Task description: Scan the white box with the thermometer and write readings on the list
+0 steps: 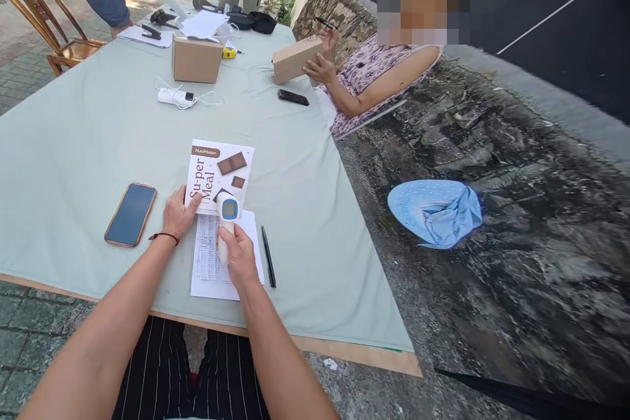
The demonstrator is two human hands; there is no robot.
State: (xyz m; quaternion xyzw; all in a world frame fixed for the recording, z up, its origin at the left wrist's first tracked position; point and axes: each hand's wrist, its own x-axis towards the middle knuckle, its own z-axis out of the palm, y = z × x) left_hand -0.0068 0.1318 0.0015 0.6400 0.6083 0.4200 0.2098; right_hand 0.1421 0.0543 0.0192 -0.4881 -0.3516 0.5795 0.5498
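Observation:
My left hand (179, 214) grips the left edge of a white "Su-per Meal" box (224, 161) with pictures of chocolate on it, its thumb on the front. In my right hand (239, 253) is a white infrared thermometer (228, 207), held by its handle with the small screen facing up. The thermometer's head overlaps the lower part of the box. Beneath both lies a printed sheet of paper (211, 287), partly covered by the right hand. A black pen (268, 256) rests right of the sheet, and a phone (130, 214) in an orange-edged case lies to the left.
A cardboard box (197, 60), a white device with a cable (176, 97) and a black phone (293, 97) are farther up the table (88, 151). At the right edge, a seated person holds another carton (296, 59) and a pen. A blue hat (436, 213) lies on the stone ledge.

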